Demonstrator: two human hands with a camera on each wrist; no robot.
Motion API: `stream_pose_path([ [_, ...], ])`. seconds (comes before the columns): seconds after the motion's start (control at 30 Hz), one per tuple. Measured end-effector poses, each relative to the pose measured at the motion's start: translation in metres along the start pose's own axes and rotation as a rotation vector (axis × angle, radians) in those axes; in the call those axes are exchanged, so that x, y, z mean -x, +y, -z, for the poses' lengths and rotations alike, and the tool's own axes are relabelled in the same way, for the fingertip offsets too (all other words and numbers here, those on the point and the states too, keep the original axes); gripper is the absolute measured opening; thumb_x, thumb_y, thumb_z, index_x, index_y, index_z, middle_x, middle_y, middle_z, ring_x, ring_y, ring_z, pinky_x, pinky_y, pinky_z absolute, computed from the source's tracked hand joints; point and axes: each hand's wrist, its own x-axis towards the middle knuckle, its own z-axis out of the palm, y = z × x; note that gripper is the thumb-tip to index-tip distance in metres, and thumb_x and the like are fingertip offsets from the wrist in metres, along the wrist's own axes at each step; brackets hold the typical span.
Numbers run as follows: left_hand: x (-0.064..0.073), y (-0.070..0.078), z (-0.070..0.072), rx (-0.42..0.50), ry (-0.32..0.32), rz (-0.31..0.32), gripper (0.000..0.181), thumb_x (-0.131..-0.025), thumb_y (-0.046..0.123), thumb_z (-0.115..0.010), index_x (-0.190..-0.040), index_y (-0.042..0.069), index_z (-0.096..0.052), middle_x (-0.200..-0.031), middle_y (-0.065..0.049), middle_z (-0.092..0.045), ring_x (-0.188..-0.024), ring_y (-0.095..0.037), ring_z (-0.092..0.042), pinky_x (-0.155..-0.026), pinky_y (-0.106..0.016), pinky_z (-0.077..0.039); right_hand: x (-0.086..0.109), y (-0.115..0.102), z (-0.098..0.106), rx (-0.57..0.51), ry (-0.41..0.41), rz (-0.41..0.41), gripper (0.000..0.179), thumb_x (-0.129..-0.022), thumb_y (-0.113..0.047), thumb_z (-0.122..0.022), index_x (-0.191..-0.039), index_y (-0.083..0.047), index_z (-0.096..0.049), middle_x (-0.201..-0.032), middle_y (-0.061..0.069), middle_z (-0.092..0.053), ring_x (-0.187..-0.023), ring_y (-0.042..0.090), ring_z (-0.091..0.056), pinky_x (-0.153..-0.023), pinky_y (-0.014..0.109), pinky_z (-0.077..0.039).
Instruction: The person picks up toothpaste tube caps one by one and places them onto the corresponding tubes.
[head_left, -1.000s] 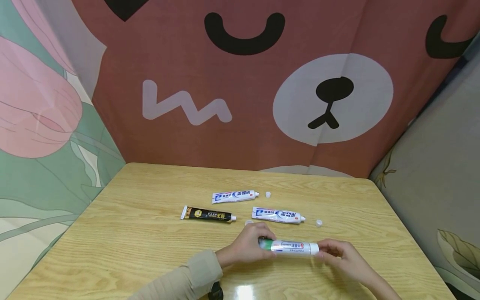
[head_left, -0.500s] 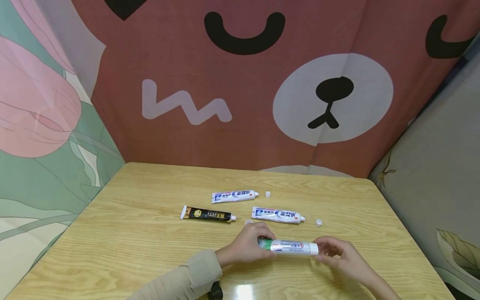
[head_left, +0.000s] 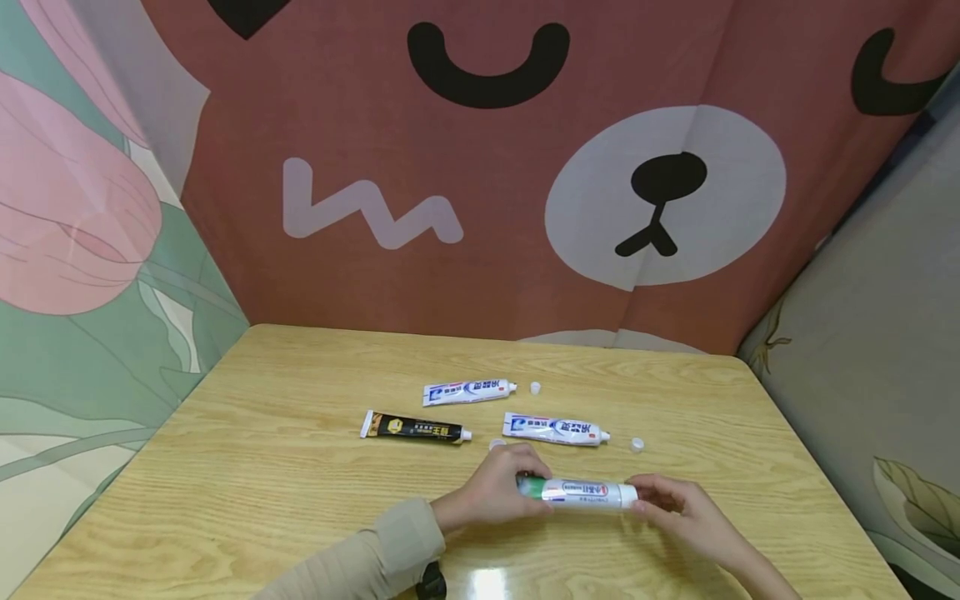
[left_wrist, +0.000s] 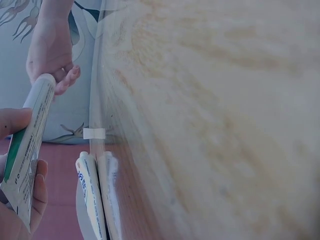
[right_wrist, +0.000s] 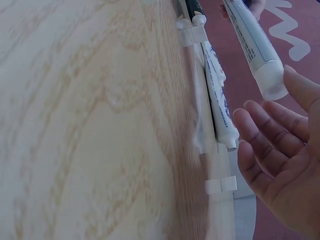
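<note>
My left hand (head_left: 498, 487) grips the green rear part of a white toothpaste tube (head_left: 581, 493), held level above the table. At the tube's right end, my right hand (head_left: 686, 510) has its thumb and index finger at the white cap (head_left: 628, 497), pinching it in the head view. The right wrist view shows one digit against the edge of the cap (right_wrist: 272, 82) and the other fingers loosely bent below it; the cap's far side is hidden. Nearby lie two white-and-blue toothpaste tubes (head_left: 557, 429) and a black tube (head_left: 416, 427), all uncapped.
Small white caps lie on the wooden table (head_left: 247, 467): one cap (head_left: 536, 388) by the rear tube, another cap (head_left: 637, 445) at the right, and a third cap (head_left: 497, 445) partly behind my left hand. A printed curtain (head_left: 450, 283) hangs at the back.
My right fingers loosen slightly at the cap half a second ago and are drawn in around it now. The left hand and the tube stay almost still.
</note>
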Motion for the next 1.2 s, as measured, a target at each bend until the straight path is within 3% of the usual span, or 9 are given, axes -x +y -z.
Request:
stream_pose_path([
  [0.17, 0.0, 0.0, 0.0001, 0.004, -0.002, 0.002, 0.029, -0.064, 0.016, -0.082, -0.09, 0.01, -0.07, -0.085, 0.012, -0.059, -0.075, 0.002, -0.049, -0.063, -0.014, -0.043, -0.0009, -0.0006, -0.0028, 0.019, 0.037, 0.027, 0.029, -0.083, -0.01, -0.065, -0.107, 0.004, -0.057, -0.09, -0.001, -0.063, -0.074, 0.008, -0.058, -0.059, 0.026, -0.048],
  [0.53, 0.0, 0.0009, 0.0004, -0.01, -0.018, 0.002, 0.029, -0.065, 0.016, -0.081, -0.091, 0.01, -0.07, -0.086, 0.011, -0.06, -0.076, 0.002, -0.049, -0.063, -0.014, -0.043, 0.0, -0.0015, -0.0023, 0.027, 0.032, 0.029, 0.021, -0.085, -0.009, -0.063, -0.103, 0.002, -0.059, -0.087, -0.002, -0.063, -0.075, 0.008, -0.057, -0.062, 0.025, -0.048],
  [0.77, -0.0017, 0.0018, 0.0002, -0.017, -0.009, -0.01, 0.029, -0.064, 0.014, -0.081, -0.091, 0.009, -0.07, -0.085, 0.01, -0.06, -0.074, 0.003, -0.05, -0.062, -0.013, -0.044, -0.0011, -0.0001, -0.0007, -0.06, -0.032, 0.113, 0.019, -0.088, 0.003, -0.053, -0.106, 0.009, -0.053, -0.084, 0.013, -0.061, -0.073, 0.012, -0.058, -0.059, 0.028, -0.049],
  [1.2, -0.0035, 0.0018, -0.0028, -0.009, -0.005, -0.003, 0.031, -0.064, 0.013, -0.081, -0.092, 0.008, -0.069, -0.086, 0.009, -0.06, -0.075, 0.003, -0.049, -0.063, -0.014, -0.043, -0.0019, -0.0005, 0.0007, -0.138, -0.059, 0.016, 0.023, -0.092, -0.002, -0.049, -0.108, 0.015, -0.049, -0.089, 0.01, -0.062, -0.074, 0.016, -0.06, -0.06, 0.032, -0.051],
])
